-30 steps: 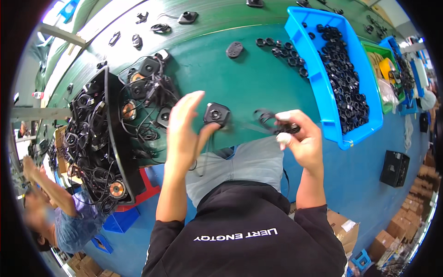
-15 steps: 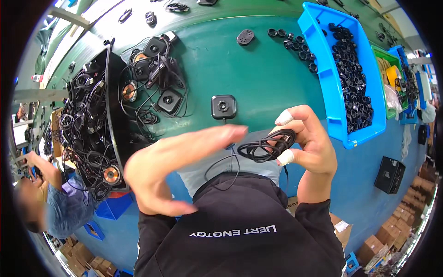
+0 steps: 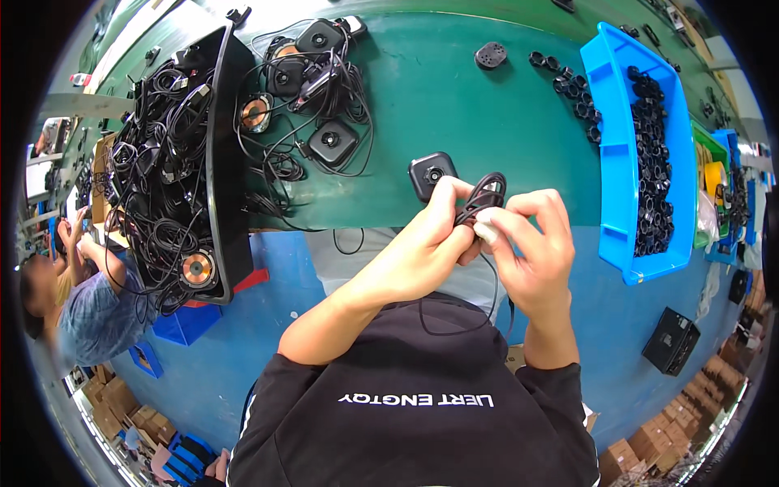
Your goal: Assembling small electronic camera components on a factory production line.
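Both hands meet over the near edge of the green table around a coiled black cable (image 3: 491,190). My left hand (image 3: 434,235) has its fingers closed on the lower left part of the coil. From the other side, my right hand (image 3: 531,247) pinches the coil, with white wraps on fingertips. A loose length of the cable hangs in a loop in front of my shirt. Just beyond my left hand sits a square black device (image 3: 430,174) with a round centre, partly hidden by that hand. Whether the cable joins it is hidden.
A black bin (image 3: 221,154) heaped with cables stands at left, beside tangled square devices (image 3: 333,142). At right is a blue tray (image 3: 618,162) of small black rings; several more rings lie beside it. An oval black piece (image 3: 491,55) lies farther back. Another person (image 3: 101,304) sits far left.
My left hand has swung from apart to the coil and closed on it. The coil now sits between both hands. The whole view has shifted, and the table things appear farther right.
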